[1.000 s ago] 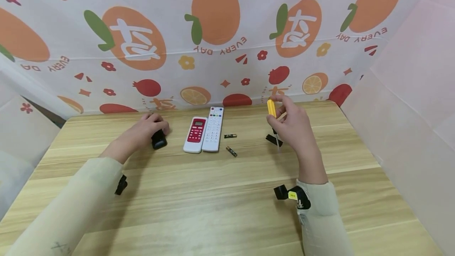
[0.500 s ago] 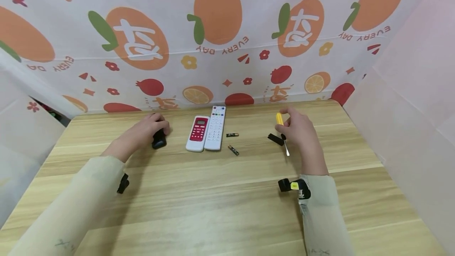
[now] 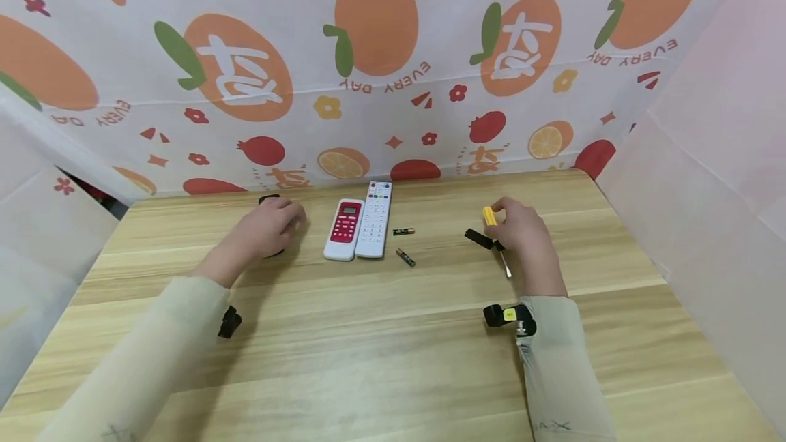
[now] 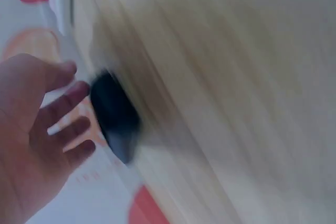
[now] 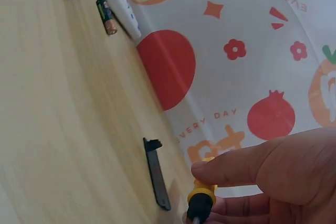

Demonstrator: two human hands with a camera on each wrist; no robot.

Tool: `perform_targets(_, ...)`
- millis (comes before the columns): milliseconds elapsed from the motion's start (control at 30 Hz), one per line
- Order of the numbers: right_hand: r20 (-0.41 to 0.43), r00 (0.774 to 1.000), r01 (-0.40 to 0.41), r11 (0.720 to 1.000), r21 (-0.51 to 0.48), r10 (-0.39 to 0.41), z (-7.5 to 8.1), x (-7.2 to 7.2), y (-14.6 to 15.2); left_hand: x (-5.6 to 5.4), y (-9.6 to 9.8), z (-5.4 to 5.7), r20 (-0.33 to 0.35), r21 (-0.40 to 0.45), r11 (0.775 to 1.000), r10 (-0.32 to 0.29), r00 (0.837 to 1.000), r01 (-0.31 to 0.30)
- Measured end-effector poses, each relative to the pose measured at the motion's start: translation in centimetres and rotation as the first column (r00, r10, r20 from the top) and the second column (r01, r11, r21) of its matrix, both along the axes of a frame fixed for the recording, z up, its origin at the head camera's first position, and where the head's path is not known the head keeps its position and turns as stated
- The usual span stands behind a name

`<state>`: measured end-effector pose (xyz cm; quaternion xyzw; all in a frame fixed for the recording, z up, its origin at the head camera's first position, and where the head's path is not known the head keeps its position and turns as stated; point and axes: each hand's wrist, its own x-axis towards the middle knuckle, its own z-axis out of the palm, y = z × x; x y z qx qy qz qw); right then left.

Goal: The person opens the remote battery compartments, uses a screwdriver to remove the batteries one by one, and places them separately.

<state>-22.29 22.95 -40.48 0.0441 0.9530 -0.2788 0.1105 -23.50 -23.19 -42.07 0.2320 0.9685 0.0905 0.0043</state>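
My left hand (image 3: 267, 227) hovers over a dark, rounded object (image 4: 114, 114) at the table's left back. In the left wrist view its fingers are spread and relaxed, beside that blurred object with nothing in their grasp; the object's exact kind is unclear. My right hand (image 3: 522, 229) pinches the yellow handle of a screwdriver (image 3: 489, 215) between thumb and fingers. Its metal shaft points down toward the tabletop; whether the tip touches it I cannot tell. Just left of the shaft lies a narrow black plastic strip (image 3: 477, 239), a small tab at one end in the right wrist view.
Between the hands, a white remote with a red face (image 3: 342, 229) lies against a longer white remote (image 3: 374, 220). Two small batteries, one upper (image 3: 403, 231) and one lower (image 3: 405, 257), lie to their right. A fruit-patterned cloth (image 3: 381, 121) hangs along the table's back edge.
My right hand has lowered the screwdriver toward the tabletop and shifted slightly right. My left hand has let go of the dark object and moved slightly right.
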Motion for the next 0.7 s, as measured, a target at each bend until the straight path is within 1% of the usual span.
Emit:
perform_targets(67,0.015,1.0,0.007,1.0,0.005,-0.007,-0.3,-0.1,0.1,0.6,1.4,0.3,-0.002,0.047,0.998,0.035,0.999,-0.035)
perform_targets(133,0.022,1.0,0.009,1.0,0.01,-0.009,-0.6,-0.1,0.3,1.2,2.9,0.6,0.019,0.103,0.991,0.078,0.997,-0.079)
perform_targets(233,0.037,0.999,0.004,1.0,0.007,-0.004,-0.8,-0.1,0.4,2.1,4.9,1.0,0.095,0.166,0.976,0.129,0.987,-0.143)
perform_targets(300,0.052,0.999,0.001,1.0,0.001,-0.001,-0.8,-0.1,0.4,2.4,6.0,1.0,0.147,0.162,0.971,0.152,0.977,-0.175)
perform_targets(400,0.074,0.997,0.003,1.0,-0.008,-0.003,-0.9,-0.1,0.4,2.7,7.0,1.1,0.207,0.142,0.968,0.174,0.963,-0.206)
perform_targets(600,0.079,0.997,0.006,1.0,-0.015,-0.005,-0.9,-0.1,0.4,2.8,8.0,0.8,0.233,0.113,0.961,0.22,0.947,-0.251)
perform_targets(700,0.084,0.996,0.003,1.0,-0.025,-0.001,-0.9,0.0,0.5,2.8,8.4,0.5,0.244,0.107,0.959,0.229,0.942,-0.261)
